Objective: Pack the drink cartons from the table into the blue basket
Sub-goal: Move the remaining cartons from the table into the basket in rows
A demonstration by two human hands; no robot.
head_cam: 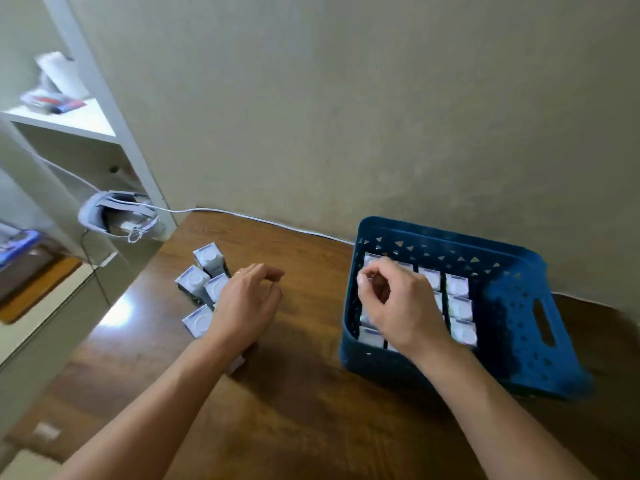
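Right hand (398, 303) hangs loosely curled, empty, over the blue basket (519, 327); left hand (246, 306) relaxed above table cartons (197, 282).

Both forearms are bare right down to the wrists, with no sleeves, watch or bracelet showing. The left hand (247, 308) wears a thin gold-coloured ring (239, 273) on one finger. The right hand (398, 306) wears nothing that shows.

A brown wooden table (311, 393) is seen. A blue basket (512, 341) and small drink cartons (204, 282) are set on it.
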